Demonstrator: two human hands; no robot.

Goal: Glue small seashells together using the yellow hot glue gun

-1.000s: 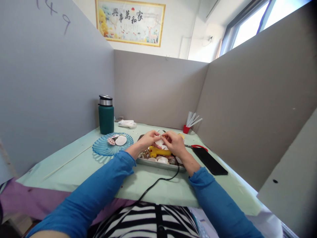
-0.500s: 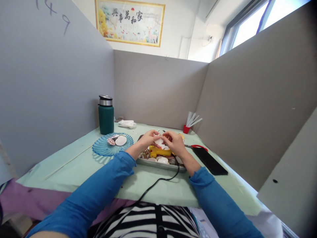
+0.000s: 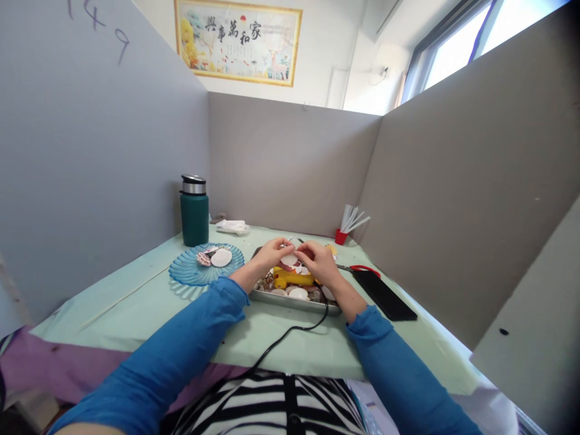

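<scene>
Above the metal tray, my two hands meet. My left hand is closed on a white shell, its thumb along the rim. My right hand pinches at the shell's right edge; its fingertips are partly hidden. Below them a yellow glue gun lies across the tray, its black cord running out toward my body. Several pale shells and small stones fill the tray around it.
On the left, a blue fluted glass plate holds several shells, near a green bottle. Right of the tray lie a black phone and red-handled scissors. A red cup with white sticks stands behind. Grey partitions enclose the table.
The white shell in my hands has tilted slightly, and its face shows a little differently. Both arms stay almost where they were.
</scene>
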